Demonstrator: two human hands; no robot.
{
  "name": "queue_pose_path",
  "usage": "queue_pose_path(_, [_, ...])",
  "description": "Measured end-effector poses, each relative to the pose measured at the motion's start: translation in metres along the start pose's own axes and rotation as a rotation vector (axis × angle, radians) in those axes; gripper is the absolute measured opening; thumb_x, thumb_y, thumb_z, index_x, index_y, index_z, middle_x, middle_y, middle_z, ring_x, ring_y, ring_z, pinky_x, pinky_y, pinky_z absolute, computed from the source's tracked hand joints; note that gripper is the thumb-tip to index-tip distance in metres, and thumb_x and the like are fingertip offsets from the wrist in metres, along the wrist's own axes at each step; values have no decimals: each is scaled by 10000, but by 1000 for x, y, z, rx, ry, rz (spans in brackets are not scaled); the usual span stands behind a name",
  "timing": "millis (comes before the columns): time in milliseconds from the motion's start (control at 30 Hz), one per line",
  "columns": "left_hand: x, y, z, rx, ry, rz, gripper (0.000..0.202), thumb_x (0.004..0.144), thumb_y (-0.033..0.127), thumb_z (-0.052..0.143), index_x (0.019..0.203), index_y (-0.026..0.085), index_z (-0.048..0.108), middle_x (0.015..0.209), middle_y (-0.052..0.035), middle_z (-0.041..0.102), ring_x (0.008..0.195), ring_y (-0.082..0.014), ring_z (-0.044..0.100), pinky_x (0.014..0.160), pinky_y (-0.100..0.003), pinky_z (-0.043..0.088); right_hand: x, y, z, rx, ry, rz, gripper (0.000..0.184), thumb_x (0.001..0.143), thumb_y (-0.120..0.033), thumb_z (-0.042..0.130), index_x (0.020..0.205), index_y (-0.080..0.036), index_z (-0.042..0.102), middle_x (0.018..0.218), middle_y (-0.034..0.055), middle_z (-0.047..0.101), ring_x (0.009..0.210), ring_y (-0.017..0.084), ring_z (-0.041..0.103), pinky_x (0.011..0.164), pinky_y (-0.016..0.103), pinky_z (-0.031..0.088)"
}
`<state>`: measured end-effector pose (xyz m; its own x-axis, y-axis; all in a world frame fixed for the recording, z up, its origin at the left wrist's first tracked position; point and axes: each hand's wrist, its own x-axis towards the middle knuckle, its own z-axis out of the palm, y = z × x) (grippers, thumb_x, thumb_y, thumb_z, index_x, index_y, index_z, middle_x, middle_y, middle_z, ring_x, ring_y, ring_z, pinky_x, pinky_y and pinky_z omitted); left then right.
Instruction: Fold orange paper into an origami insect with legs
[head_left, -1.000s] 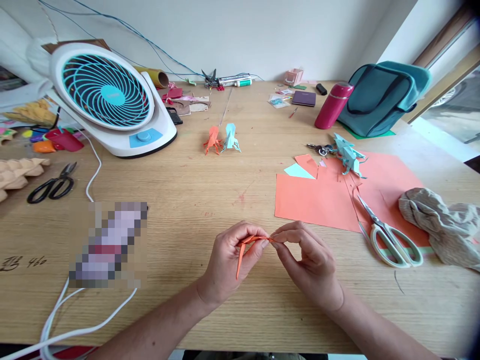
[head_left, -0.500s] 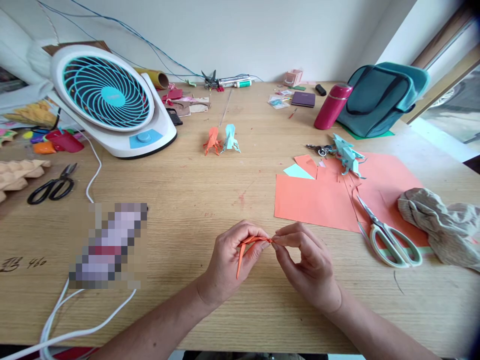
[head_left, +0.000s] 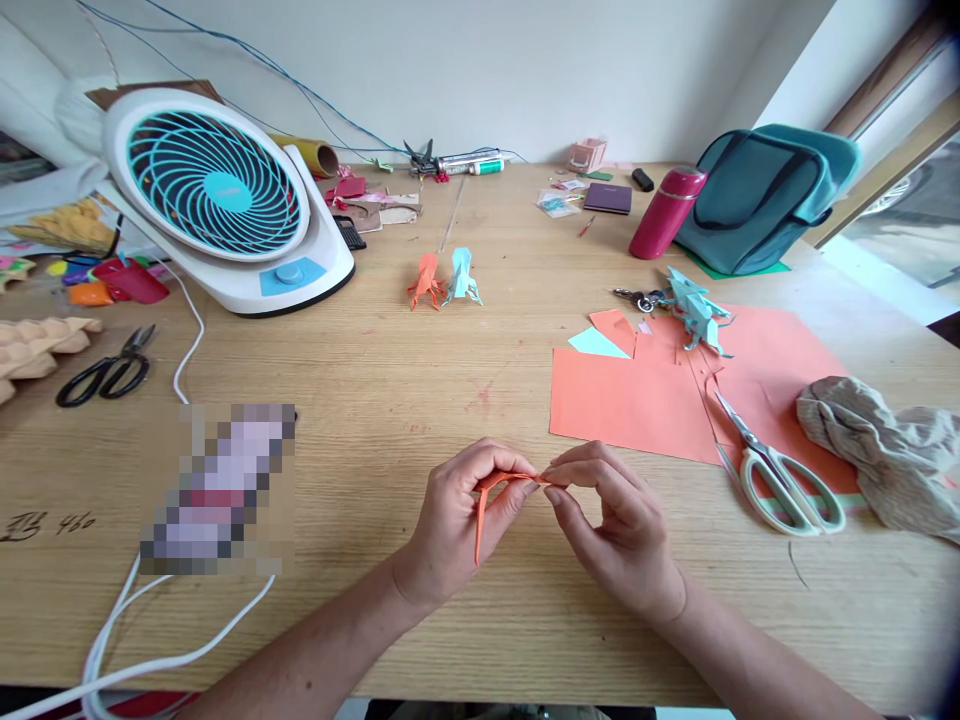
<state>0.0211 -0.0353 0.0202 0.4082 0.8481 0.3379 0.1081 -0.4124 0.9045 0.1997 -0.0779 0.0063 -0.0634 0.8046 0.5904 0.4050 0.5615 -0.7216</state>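
Between my two hands is a narrow folded strip of orange paper [head_left: 481, 520], bent so that one thin end hangs down beside my left palm. My left hand [head_left: 461, 515] is closed, pinching the strip between thumb and fingers. At the strip's right end, the thumb and forefinger of my right hand [head_left: 619, 535] come together on its tip; that small end is partly covered by fingertips. Farther back stand an orange origami figure [head_left: 427, 278] and a light blue origami figure [head_left: 462, 275], side by side. Orange paper sheets [head_left: 622, 395] lie to the right of my hands.
White-handled scissors [head_left: 784, 480] rest on the sheets near a grey cloth [head_left: 885, 445]. A blue paper figure [head_left: 696, 310] lies behind them. A pink bottle [head_left: 667, 212] and teal bag [head_left: 750, 205] stand back right. At left are a fan [head_left: 289, 275] and black scissors [head_left: 112, 372].
My right fingers have shifted slightly on the strip's right end, and the thumb sits a little lower. The strip's hanging end has tilted slightly more upright.
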Motion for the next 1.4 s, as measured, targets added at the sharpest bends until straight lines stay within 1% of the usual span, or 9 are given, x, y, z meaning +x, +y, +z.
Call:
queue_pose_path(167, [-1, -2, -1, 77, 6, 80, 93, 921, 94, 643, 920, 187, 653, 860, 1, 663, 756, -97, 613, 690, -191, 470, 0, 1, 2, 113, -7, 123, 182, 924, -47, 619, 970, -222, 640, 866, 17, 637, 807, 158, 620, 712, 313, 501])
queue_pose_path(267, [-1, -4, -1, 107, 5, 104, 115, 913, 77, 641, 927, 191, 641, 865, 3, 657, 757, -96, 608, 687, -190, 465, -1, 2, 3, 148, -20, 160, 168, 938, -60, 606, 954, -225, 634, 858, 13, 634, 799, 154, 613, 716, 315, 501])
queue_pose_path(400, [-2, -4, -1, 131, -16, 115, 130, 910, 70, 631, 944, 195, 628, 875, -1, 651, 772, -104, 607, 702, -204, 469, 0, 0, 2, 120, -30, 164, 163, 947, -63, 592, 943, -225, 616, 846, 4, 621, 786, 140, 595, 706, 298, 485])
queue_pose_path(600, [0, -1, -2, 157, -35, 130, 149, 899, 46, 594, 912, 194, 607, 857, -9, 642, 772, -121, 607, 709, -229, 473, 2, -2, 2, 53, -42, 122, 172, 946, -49, 578, 938, -221, 588, 842, -4, 597, 774, 130, 568, 699, 286, 461])
queue_pose_path(900, [2, 0, -2, 208, -48, 148, 143, 915, 58, 576, 916, 200, 593, 862, -15, 653, 787, -132, 617, 729, -240, 482, 1, -1, 3, 102, -37, 106, 168, 944, -53, 583, 964, -220, 598, 855, 3, 605, 787, 141, 586, 707, 294, 476])
queue_pose_path(1033, [3, 2, -3, 207, -65, 136, 124, 933, 76, 566, 913, 196, 593, 860, -20, 654, 796, -136, 619, 735, -241, 482, 0, -1, 4, 134, -40, 116, 166, 946, -59, 584, 960, -223, 603, 858, 6, 612, 782, 147, 592, 710, 303, 480])
queue_pose_path(1200, [2, 0, -3, 123, -65, 83, 69, 954, 129, 610, 927, 186, 640, 878, -26, 672, 782, -124, 626, 712, -222, 478, -2, 3, 4, 168, -24, 152, 154, 962, -75, 578, 962, -226, 608, 849, 7, 605, 780, 149, 586, 709, 306, 480])
queue_pose_path(1300, [4, 0, -3, 96, -50, 46, 54, 950, 148, 638, 932, 178, 679, 860, -27, 680, 759, -119, 628, 692, -215, 476, -3, 5, 3, 159, -10, 171, 147, 972, -85, 575, 972, -228, 608, 857, 6, 609, 792, 146, 586, 719, 303, 478])
queue_pose_path(1400, [6, 1, -4, 73, -55, 16, 79, 946, 152, 638, 896, 168, 696, 826, -27, 683, 732, -117, 621, 667, -211, 469, -1, 5, 1, 125, -12, 163, 144, 974, -87, 576, 973, -228, 604, 855, 0, 607, 789, 138, 579, 720, 296, 470])
